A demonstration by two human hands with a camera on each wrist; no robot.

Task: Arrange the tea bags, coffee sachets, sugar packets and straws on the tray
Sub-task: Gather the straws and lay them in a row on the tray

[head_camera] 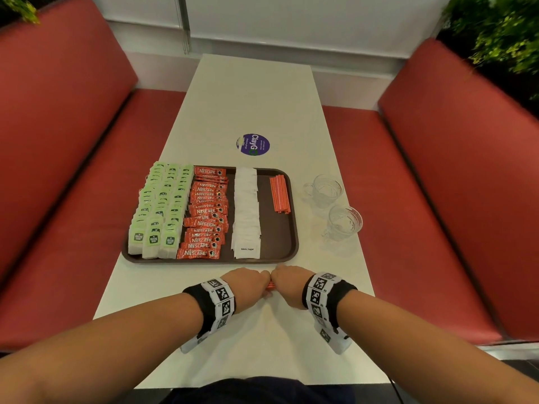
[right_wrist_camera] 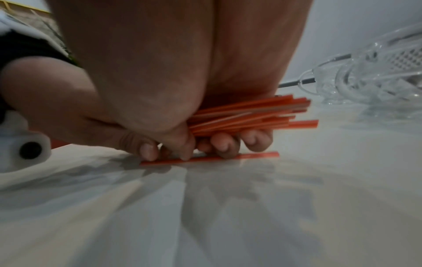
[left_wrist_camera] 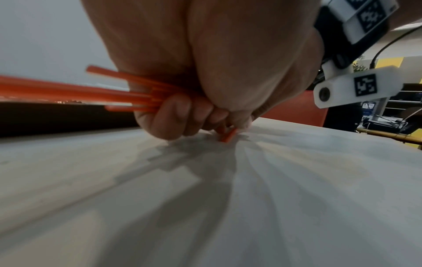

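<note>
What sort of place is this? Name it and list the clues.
Probably a café or canteen booth. Red padded benches flank a narrow white table bearing a round "ClayGo" clean-as-you-go sticker, and a brown serving tray sits beside two glass cups.

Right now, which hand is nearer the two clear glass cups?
Right. The right hand lies nearer the clear glass cups, which stand ahead to its right; the left hand is further left.

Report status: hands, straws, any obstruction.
Left hand and right hand grip one straw bundle off the tray. One loose straw on table. Nothing blocks.
</note>
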